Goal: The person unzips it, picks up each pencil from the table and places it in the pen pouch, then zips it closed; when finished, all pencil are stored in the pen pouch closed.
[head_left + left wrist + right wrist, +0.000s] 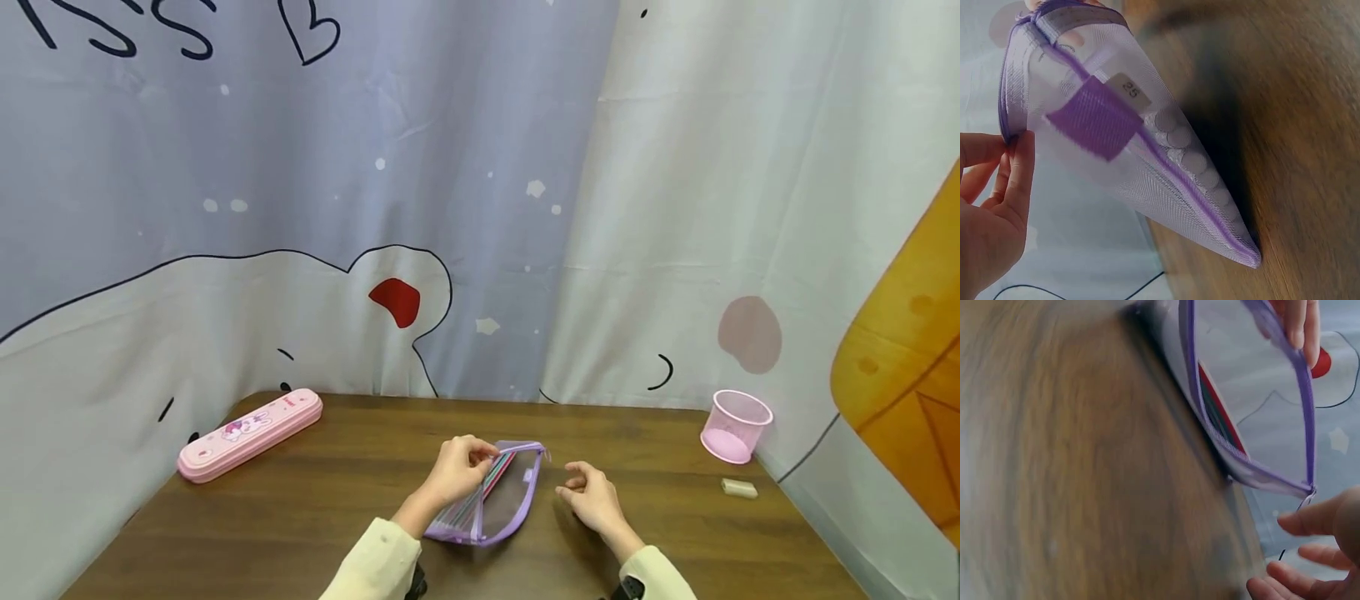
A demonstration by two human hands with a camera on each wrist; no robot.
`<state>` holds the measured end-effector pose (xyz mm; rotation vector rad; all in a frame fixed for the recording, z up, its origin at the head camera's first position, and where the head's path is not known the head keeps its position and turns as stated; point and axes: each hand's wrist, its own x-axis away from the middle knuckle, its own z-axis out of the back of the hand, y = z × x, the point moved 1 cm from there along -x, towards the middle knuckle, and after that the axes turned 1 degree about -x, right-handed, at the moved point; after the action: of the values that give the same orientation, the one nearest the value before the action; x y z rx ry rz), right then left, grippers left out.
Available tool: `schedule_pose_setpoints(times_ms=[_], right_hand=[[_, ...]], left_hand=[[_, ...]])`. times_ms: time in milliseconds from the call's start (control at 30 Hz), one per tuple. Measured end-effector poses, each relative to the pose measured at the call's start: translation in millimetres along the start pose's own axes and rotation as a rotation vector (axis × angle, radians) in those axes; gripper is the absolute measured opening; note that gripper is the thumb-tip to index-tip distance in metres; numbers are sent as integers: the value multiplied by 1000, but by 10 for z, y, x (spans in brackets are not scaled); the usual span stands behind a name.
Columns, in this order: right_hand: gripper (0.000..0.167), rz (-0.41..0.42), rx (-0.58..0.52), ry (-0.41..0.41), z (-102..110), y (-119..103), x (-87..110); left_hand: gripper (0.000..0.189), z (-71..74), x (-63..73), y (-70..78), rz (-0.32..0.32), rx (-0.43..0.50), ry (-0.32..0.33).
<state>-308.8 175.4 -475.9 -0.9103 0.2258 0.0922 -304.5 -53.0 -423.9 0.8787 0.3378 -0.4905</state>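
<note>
A see-through mesh zip pouch (504,508) with purple trim stands on the table, its zipped mouth spread apart. Thumb and fingers of my left hand (459,471) pinch the mouth's edge, as the left wrist view shows at the pouch's rim (1016,94). Inside lie several slim sticks like pencils (497,475), one of them red; their round ends (1194,162) press against the mesh. To the right of the pouch, my right hand (595,498) holds nothing, fingers loosely bent, close to the zipper pull (1307,497) in the right wrist view.
A pink pencil case (251,435) with a cartoon print lies at the table's left. Toward the right edge stand a pink mesh cup (737,427) and, in front of it, a small pale block like an eraser (739,488). A printed curtain (480,208) hangs behind the wooden table (360,442).
</note>
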Motion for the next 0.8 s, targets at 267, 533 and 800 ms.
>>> schedule_pose_setpoints(times_ms=[267, 533, 800], right_hand=[[57, 208, 71, 6, -34, 40, -24], [36, 336, 42, 43, -69, 37, -2], [24, 344, 34, 34, -102, -39, -3]], left_hand=[[16, -11, 45, -26, -55, 43, -69], [15, 5, 95, -19, -74, 5, -139], [15, 141, 351, -118, -155, -200, -292]])
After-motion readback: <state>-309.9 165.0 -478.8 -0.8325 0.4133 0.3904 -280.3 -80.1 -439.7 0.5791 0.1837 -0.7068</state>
